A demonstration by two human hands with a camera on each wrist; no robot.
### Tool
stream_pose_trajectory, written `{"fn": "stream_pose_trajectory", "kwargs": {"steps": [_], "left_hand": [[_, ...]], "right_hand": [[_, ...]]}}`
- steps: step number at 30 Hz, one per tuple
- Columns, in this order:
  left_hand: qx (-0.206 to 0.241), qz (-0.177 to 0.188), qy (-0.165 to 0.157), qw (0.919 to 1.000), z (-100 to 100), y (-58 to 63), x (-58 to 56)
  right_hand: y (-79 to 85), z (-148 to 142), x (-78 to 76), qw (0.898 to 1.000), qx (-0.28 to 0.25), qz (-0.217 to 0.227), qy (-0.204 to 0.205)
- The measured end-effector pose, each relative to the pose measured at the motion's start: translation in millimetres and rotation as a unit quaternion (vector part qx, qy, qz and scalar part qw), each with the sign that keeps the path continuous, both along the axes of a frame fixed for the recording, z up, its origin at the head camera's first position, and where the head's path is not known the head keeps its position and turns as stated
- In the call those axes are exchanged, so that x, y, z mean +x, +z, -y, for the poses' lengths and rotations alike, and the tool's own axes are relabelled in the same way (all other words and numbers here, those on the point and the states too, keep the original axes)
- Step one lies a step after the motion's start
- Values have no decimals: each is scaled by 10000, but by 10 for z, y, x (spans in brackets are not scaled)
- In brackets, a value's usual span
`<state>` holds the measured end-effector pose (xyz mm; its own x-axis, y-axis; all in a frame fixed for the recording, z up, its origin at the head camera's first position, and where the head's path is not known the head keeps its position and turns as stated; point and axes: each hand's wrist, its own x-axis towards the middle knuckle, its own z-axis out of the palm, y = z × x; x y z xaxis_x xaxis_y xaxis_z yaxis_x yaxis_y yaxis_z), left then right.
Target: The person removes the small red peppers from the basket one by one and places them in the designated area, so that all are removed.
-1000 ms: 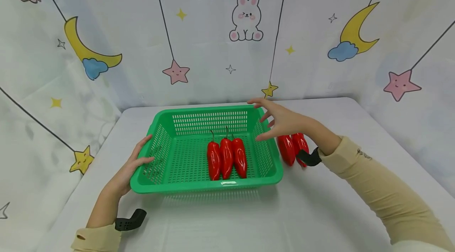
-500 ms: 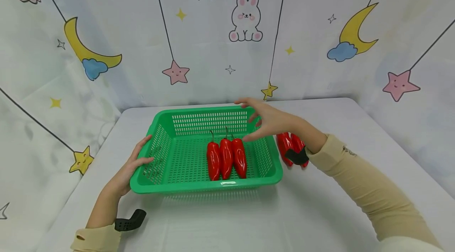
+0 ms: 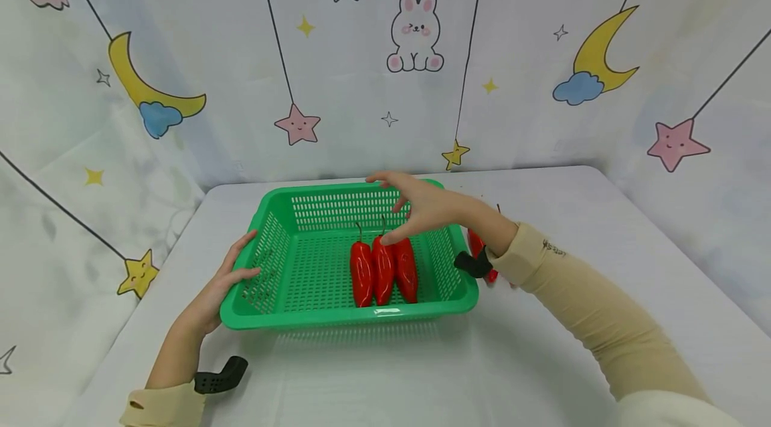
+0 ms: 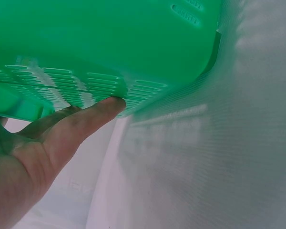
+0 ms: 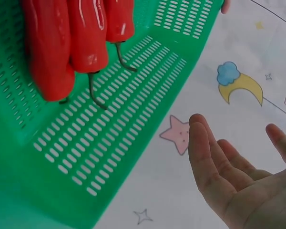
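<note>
My left hand [image 3: 211,293] rests against the left side of a green perforated basket [image 3: 361,321], its fingers straight at the rim. The left wrist view shows one fingertip [image 4: 115,103] touching the slotted side. Three glossy red peppers with thin stems lie side by side in the basket's right half; the leftmost pepper [image 3: 362,274] shows whole, while the right hand covers the tops of the others. My right hand [image 3: 421,206] hovers over the basket with fingers spread and thumb apart. Between its fingers [image 5: 205,157] there is nothing in the right wrist view.
Another red pepper [image 3: 476,243] lies on the white table [image 3: 572,213] just right of the basket, mostly hidden by the right wrist. A patterned curtain [image 3: 361,65] hangs behind the table. Each wrist carries a black mount [image 3: 221,375].
My right hand has moved left from beyond the basket's right rim to above the peppers inside. The left hand, the basket and its peppers have stayed put.
</note>
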<state>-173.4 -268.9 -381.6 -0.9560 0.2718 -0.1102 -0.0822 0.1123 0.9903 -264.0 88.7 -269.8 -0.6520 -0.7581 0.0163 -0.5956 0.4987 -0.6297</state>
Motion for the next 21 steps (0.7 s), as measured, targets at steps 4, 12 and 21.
{"fn": "stream_pose_trajectory", "kwargs": {"steps": [4, 12, 21], "left_hand": [[-10, -5, -5, 10000, -1, 3, 5], [-6, -17, -13, 10000, 2, -3, 7], [33, -7, -7, 10000, 1, -3, 4]], "right_hand": [[-36, 79, -24, 10000, -4, 40, 85], [-154, 198, -58, 9996, 37, 230, 155], [-227, 301, -95, 9989, 286, 318, 177]]}}
